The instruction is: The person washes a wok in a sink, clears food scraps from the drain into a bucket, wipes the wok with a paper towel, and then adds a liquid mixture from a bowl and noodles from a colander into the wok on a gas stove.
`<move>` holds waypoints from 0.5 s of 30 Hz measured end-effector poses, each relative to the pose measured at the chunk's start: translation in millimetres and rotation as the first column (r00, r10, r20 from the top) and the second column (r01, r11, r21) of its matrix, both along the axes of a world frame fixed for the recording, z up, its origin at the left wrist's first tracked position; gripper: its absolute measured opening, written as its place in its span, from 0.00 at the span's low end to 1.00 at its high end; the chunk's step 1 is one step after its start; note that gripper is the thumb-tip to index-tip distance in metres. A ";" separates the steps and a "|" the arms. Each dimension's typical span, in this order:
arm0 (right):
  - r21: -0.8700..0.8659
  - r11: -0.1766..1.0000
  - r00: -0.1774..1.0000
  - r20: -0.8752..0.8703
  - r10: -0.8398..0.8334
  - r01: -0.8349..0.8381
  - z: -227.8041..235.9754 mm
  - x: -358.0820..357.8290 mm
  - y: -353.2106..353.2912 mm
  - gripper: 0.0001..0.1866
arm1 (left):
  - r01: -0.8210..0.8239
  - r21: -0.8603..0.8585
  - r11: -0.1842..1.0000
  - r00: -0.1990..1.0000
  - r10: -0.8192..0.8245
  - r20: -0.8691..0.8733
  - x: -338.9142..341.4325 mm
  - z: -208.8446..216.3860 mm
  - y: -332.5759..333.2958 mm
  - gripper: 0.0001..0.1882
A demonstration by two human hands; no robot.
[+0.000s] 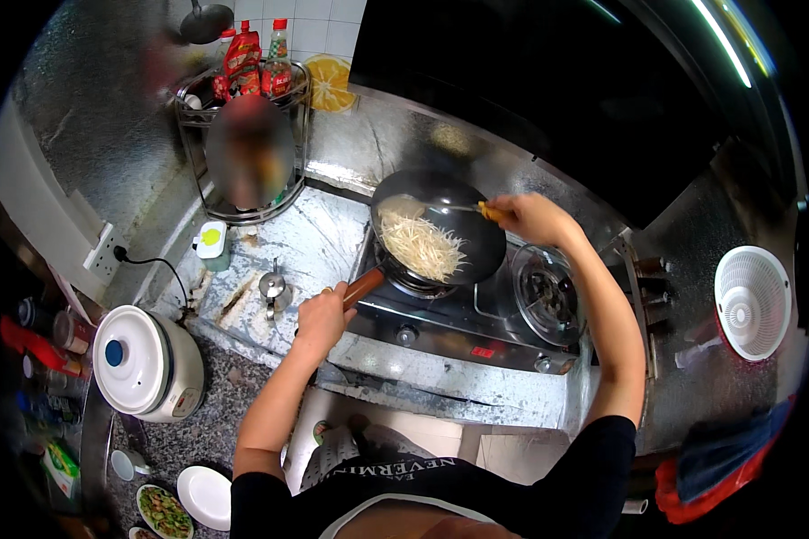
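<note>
Item 1: wok, dark, round, sitting on the left burner of the 2-burner gas stove; tilted slightly toward the person, judged so because the handle is being gripped to steady it; contents: a heap of pale shredded strips, possibly noodles or sprouts, gathered on the wok's left half.

Item 2: left hand, clenched around the end of the wok's brown handle, just left of and below the wok; the grip likely holds the pan in place against the stirring.

Item 3: right hand, closed on the orange grip of a metal spatula, at the wok's right rim; the blade reaches across the bowl to the strips.

Item 4: right burner, just right of the wok; bare, nothing on it.

Item 5: small metal pot with lid, on the foil-covered surface left of the wok; contents hidden.

Item 6: white rice cooker, well left of and below the wok; lid shut, plugged into a wall socket.

Item 7: wire rack, far left behind the wok; holds red-capped sauce bottles; lower shelf blurred.

Item 8: plate of green vegetables and an unfilled white plate, lower left of the wok, well apart.

Item 9: white colander, far right of the wok.
</note>
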State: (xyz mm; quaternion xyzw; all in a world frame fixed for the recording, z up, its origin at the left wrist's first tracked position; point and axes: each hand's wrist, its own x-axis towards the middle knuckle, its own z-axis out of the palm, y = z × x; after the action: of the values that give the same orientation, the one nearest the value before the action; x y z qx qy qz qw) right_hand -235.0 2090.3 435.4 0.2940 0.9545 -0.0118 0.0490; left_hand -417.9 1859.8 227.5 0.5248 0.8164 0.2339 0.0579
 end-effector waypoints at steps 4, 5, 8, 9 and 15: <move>0.271 0.959 0.996 0.052 0.077 -0.088 14.5 53.7 -82.7 0.24 | 0.006 0.004 1.000 1.000 -0.007 0.015 -1.2 1.3 -0.6 0.18; 0.314 0.946 0.994 0.099 0.044 -0.074 19.1 63.0 -100.8 0.23 | -0.003 -0.002 1.000 1.000 0.003 0.010 -2.7 2.6 -2.5 0.18; 0.338 0.940 0.969 0.243 -0.033 -0.053 10.4 96.4 -119.0 0.26 | -0.001 -0.016 1.000 1.000 0.002 0.012 -2.0 0.8 -1.9 0.18; 0.337 0.939 0.977 0.215 -0.009 -0.065 -1.0 102.1 -113.5 0.27 | 0.000 -0.020 1.000 1.000 0.000 0.014 -2.0 0.0 -1.1 0.18; 0.152 0.988 0.998 0.029 -0.047 0.042 -28.3 117.4 -61.7 0.24 | 0.050 -0.056 0.997 0.997 -0.046 0.067 -1.7 7.2 0.6 0.18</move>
State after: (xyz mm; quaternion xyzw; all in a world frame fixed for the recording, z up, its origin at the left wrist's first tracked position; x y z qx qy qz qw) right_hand -117.5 2028.6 407.1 0.3182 0.9449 0.0643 0.0418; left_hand -419.6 1860.4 234.7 0.5345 0.8075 0.2261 0.1054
